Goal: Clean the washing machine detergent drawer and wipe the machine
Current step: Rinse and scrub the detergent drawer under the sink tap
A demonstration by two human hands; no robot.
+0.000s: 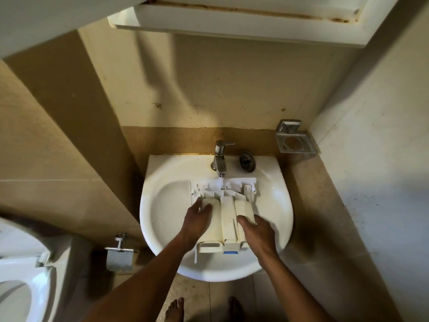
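Fingers point(206, 209) of both hands clamp drawer point(228, 219) sides under tap point(220, 159); rigid, light, likely wet-slick plastic, so grip side walls.

No text, brand, number or sign can be read anywhere. The drawer point(226, 214) carries a small blue patch at its near edge, but nothing on it is legible. The tap point(220, 159) shows no marking that can be made out.
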